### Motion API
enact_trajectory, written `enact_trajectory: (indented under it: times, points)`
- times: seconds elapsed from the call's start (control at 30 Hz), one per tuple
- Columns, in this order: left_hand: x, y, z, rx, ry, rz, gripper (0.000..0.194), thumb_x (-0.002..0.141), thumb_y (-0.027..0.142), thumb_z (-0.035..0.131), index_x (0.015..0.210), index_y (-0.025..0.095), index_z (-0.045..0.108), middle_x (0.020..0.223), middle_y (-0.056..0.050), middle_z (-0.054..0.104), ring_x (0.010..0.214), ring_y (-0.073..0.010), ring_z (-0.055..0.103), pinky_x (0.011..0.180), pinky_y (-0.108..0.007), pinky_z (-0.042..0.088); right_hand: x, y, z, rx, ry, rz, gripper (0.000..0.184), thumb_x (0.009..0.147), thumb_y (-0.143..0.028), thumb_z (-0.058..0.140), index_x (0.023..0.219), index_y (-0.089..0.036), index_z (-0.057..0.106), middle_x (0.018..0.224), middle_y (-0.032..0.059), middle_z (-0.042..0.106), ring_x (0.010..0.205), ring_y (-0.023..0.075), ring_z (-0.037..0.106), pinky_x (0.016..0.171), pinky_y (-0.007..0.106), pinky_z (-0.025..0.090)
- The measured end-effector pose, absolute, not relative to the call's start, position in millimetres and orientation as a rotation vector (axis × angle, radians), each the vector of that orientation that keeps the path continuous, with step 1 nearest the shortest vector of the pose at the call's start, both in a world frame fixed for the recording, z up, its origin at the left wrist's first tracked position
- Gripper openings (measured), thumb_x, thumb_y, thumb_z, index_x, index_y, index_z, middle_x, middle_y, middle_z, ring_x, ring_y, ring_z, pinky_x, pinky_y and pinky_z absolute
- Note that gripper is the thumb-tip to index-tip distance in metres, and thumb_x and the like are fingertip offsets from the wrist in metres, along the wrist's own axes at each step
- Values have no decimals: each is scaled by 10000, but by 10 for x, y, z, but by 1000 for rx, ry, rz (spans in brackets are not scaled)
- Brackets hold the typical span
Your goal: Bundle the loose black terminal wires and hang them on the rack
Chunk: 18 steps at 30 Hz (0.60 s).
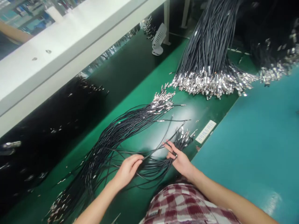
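My left hand (129, 169) is closed in a pinch on a thin black cable (153, 151), which runs up and right toward my other hand. My right hand (179, 160) has its fingers apart, their tips close to that cable; whether they touch it is hard to see. Under and beside the right hand lies a small bundle of black cables (161, 168) with silver metal ends (184, 135). To the left, a larger bundle of black cables (105, 140) stretches across the green table, its silver terminals (162, 101) at the far end.
A thick pile of black cables (210, 40) with metal ends sits at the upper right. A white labelled strip (205, 132) is on the green table's (137, 93) edge. A small white fan (159, 39) stands under a white shelf (70, 37).
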<state>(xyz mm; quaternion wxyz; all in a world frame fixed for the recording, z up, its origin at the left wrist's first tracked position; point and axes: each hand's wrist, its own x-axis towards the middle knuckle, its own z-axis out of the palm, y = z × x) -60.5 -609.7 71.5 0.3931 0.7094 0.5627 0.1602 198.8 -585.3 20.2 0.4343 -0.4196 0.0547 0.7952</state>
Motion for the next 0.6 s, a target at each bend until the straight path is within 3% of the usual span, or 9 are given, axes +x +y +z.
enact_trajectory:
  times: [0.07,0.27,0.37,0.43,0.53,0.6]
  points:
    - [-556,-6378,637,1820,1440,375,275,982,356,433,1048,228,666,1023,-56,724,947,-190,665,872,-313,520,2000,-5842,232,-996,129,1984,351,750,-361,784,1071,-248,697,1237,41,652,465,25,292,570,228,471]
    - [-530,-6810,518,1875,1493,282,285,998,343,396,1064,236,653,1031,-53,721,938,-193,666,858,-333,511,2018,-5872,201,-1021,59,1935,391,738,-406,801,1087,-261,697,1130,31,695,554,73,403,628,245,466]
    - [-531,-6868,586,1917,1463,205,288,1006,314,375,1056,225,644,999,-46,715,900,-179,658,841,-328,494,2051,-5948,168,-1074,-17,1922,316,731,-427,805,961,-232,711,1124,29,689,733,121,527,723,269,466]
    - [-503,-6791,666,2000,1368,98,311,1004,317,377,931,212,660,874,-36,702,826,-179,639,827,-342,475,2091,-6051,160,-1059,-24,1958,283,725,-452,805,826,-215,686,944,20,700,808,159,557,812,314,459]
    - [-372,-6493,704,2112,1341,37,348,1001,337,381,822,197,645,800,-40,660,805,-188,603,837,-364,448,2159,-6241,167,-956,2,2087,361,735,-509,777,664,-207,592,558,-39,492,646,148,486,864,375,440]
    - [-211,-6262,605,2140,1480,49,247,976,354,450,977,190,635,983,-81,662,954,-223,591,876,-379,442,2190,-6333,170,-915,9,2165,438,739,-535,762,590,-205,515,493,-68,341,547,123,365,851,378,434]
